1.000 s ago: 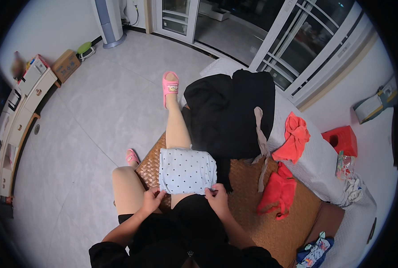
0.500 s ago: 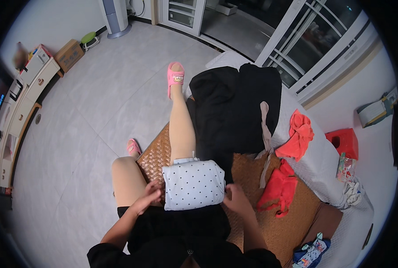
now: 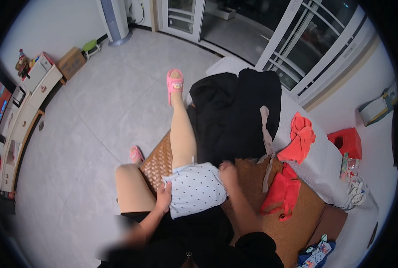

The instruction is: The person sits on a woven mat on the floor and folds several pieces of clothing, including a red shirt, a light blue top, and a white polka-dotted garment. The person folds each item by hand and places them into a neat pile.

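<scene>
A folded white garment with dark dots (image 3: 196,190) lies across my lap as a soft bundle, tilted a little. My left hand (image 3: 164,197) grips its left edge, thumb on top and the other fingers partly hidden. At the far right corner, my right hand (image 3: 228,174) is curled against the cloth with its fingers bent; their tips are hard to make out. Just beyond the bundle lies a large heap of black clothing (image 3: 237,116).
Right of me on the woven mat (image 3: 306,192) lie a red garment with straps (image 3: 281,192) and a beige strip of cloth (image 3: 265,129). A coral cloth (image 3: 299,138) rests on the white cover, near a red plastic stool (image 3: 346,143). A low cabinet (image 3: 29,107) lines the left wall.
My left hand has closed on the bundle's left edge. My right hand has moved up along its right side to the far corner. The bundle has tilted and shifted slightly.
</scene>
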A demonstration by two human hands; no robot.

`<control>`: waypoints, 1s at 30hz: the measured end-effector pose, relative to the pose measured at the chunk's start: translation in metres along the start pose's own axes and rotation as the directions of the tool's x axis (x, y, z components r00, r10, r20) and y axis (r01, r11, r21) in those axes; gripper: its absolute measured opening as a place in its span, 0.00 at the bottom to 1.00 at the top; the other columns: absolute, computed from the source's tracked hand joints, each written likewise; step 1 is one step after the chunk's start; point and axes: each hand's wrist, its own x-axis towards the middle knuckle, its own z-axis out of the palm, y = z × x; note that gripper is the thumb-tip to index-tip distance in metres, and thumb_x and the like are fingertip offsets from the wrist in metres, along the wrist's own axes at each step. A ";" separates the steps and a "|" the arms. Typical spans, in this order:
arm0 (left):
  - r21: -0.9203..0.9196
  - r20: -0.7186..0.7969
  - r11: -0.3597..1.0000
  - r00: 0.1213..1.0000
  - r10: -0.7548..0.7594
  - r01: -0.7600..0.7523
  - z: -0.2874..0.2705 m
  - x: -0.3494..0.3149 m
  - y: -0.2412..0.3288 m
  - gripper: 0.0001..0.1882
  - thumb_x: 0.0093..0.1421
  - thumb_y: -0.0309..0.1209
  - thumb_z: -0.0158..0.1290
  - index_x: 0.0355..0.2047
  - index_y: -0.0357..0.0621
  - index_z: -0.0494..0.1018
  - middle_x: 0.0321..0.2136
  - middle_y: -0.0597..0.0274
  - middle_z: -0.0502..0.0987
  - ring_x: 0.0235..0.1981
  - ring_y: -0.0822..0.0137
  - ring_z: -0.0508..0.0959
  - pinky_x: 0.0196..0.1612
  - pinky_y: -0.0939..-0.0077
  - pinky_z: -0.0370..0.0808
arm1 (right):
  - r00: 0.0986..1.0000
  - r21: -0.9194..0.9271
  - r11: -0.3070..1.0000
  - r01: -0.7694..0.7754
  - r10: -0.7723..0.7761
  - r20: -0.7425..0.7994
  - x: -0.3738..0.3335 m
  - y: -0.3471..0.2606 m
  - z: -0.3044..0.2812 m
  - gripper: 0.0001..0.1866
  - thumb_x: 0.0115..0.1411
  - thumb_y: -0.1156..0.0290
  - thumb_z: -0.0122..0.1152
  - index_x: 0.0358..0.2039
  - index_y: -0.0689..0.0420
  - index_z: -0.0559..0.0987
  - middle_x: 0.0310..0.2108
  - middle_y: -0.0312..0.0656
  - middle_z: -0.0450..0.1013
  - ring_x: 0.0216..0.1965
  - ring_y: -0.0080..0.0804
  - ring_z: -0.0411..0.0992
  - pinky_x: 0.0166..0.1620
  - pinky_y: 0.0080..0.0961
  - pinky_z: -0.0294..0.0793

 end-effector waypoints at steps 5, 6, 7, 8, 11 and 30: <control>-0.072 0.051 0.991 0.992 -0.113 0.117 -0.014 -0.014 0.016 0.22 0.65 0.43 0.37 0.45 0.37 0.66 0.39 0.59 0.73 0.39 0.70 0.73 0.44 0.76 0.70 | 0.726 -0.090 0.780 0.620 -0.613 -0.313 -0.050 -0.089 -0.050 0.16 0.52 0.70 0.53 0.41 0.63 0.71 0.45 0.54 0.66 0.49 0.50 0.63 0.54 0.39 0.59; -0.072 0.063 0.992 0.993 -0.101 0.105 -0.012 -0.012 0.021 0.22 0.65 0.44 0.37 0.45 0.36 0.66 0.39 0.59 0.74 0.39 0.69 0.73 0.44 0.75 0.70 | 0.615 -0.088 0.639 0.764 -0.763 -0.197 -0.064 -0.103 -0.047 0.17 0.51 0.69 0.55 0.42 0.64 0.71 0.46 0.55 0.66 0.49 0.50 0.64 0.54 0.36 0.61; -0.114 0.111 0.989 0.991 -0.079 0.092 -0.008 -0.013 0.028 0.24 0.65 0.45 0.35 0.47 0.35 0.65 0.41 0.58 0.73 0.41 0.68 0.73 0.45 0.73 0.69 | 0.616 -0.169 0.624 0.763 -0.781 -0.103 -0.069 -0.104 -0.039 0.19 0.52 0.67 0.55 0.43 0.63 0.71 0.47 0.55 0.65 0.49 0.51 0.64 0.54 0.36 0.61; -0.160 0.113 0.980 0.989 -0.099 0.116 -0.007 -0.012 0.031 0.24 0.65 0.45 0.35 0.48 0.35 0.65 0.42 0.58 0.72 0.42 0.68 0.73 0.46 0.72 0.69 | 0.616 -0.246 0.598 0.763 -0.788 -0.005 -0.073 -0.101 -0.029 0.20 0.53 0.65 0.54 0.45 0.63 0.70 0.48 0.55 0.65 0.50 0.51 0.63 0.55 0.36 0.60; -0.222 0.137 0.967 0.986 -0.096 0.125 -0.008 -0.008 0.036 0.24 0.65 0.43 0.36 0.50 0.35 0.63 0.44 0.58 0.71 0.43 0.67 0.72 0.47 0.70 0.68 | 0.914 -0.034 0.914 0.404 -0.403 0.037 -0.062 -0.061 0.001 0.24 0.56 0.60 0.52 0.49 0.62 0.67 0.49 0.55 0.63 0.51 0.51 0.62 0.55 0.35 0.60; -0.005 0.217 0.909 0.887 -0.407 0.418 0.011 0.002 0.089 0.24 0.50 0.35 0.60 0.45 0.38 0.65 0.38 0.59 0.73 0.39 0.68 0.74 0.40 0.75 0.73 | 0.774 0.032 0.787 0.616 -0.612 0.160 -0.037 -0.070 -0.004 0.21 0.48 0.76 0.55 0.46 0.60 0.70 0.45 0.51 0.66 0.47 0.48 0.65 0.50 0.34 0.65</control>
